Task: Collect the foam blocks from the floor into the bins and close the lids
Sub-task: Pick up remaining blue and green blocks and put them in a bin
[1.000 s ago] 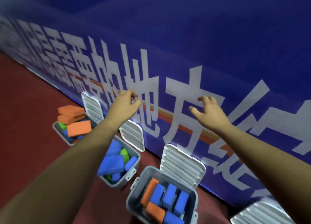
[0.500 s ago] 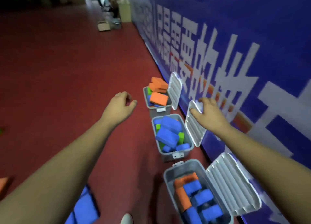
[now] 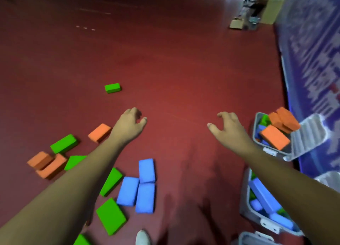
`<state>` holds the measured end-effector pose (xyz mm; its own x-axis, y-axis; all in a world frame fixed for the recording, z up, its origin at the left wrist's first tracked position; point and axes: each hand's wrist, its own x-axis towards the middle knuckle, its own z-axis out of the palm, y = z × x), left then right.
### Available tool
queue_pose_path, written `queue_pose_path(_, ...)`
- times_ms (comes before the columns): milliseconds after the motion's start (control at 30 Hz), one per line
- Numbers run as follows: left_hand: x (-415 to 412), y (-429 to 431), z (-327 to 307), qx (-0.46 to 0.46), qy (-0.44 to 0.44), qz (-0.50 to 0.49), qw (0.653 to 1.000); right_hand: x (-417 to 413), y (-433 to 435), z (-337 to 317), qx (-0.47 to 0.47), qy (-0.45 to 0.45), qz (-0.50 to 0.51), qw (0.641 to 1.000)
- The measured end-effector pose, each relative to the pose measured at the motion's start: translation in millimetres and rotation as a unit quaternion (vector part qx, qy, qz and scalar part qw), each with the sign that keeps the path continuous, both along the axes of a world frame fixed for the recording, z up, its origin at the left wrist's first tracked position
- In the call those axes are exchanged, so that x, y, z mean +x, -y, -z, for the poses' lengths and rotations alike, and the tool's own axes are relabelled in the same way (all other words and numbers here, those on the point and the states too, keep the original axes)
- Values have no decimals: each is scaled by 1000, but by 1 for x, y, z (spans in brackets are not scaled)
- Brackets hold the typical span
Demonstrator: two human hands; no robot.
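Foam blocks (image 3: 145,187) lie scattered over the floor's (image 3: 165,69) near-left part: green, orange, blue. Half a second ago our right hand (image 3: 227,126) was at the open bins (image 3: 244,198). Now we face the floor, both hands empty, fingers loosely spread, left hand (image 3: 129,124) just beside an orange block (image 3: 99,132). Collecting resumes, we judge; lids (image 3: 309,134) wait. Bins line the floor's right edge under the banner (image 3: 312,60); the far bin (image 3: 254,130) is heaped above its rim.
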<state>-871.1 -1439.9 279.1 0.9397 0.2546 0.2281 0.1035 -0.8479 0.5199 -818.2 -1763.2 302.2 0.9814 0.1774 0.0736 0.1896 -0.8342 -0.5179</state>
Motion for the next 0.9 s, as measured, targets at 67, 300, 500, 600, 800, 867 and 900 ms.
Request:
queue_pose_path(67, 9, -47, 23, -3, -19, -31, 999, 29, -50, 17, -5, -17, -32, 999)
queue_pose_path(300, 47, -155, 105, -37, -71, -83, 993, 119, -196, 94, -22, -73, -119, 990)
queue_pose_path(500, 77, -194, 197, -100, -135, -126, 978, 190, -279, 187, -81, -144, -205, 965)
queue_pose_path(600, 93, -202, 259, -130, -149, -181, 963, 226, -318, 254, -108, -176, -254, 945)
queue_pose_path(800, 109, -196, 422, -219, -202, -335, 894, 290, -387, 431, -157, -220, -360, 893)
queue_pose_path(867, 109, -195, 481, -245, -214, -389, 862, 299, -406, 498, -177, -239, -384, 874)
queue_pose_path(900, 107, -195, 511, -254, -223, -410, 847, 301, -415, 531, -190, -247, -401, 862)
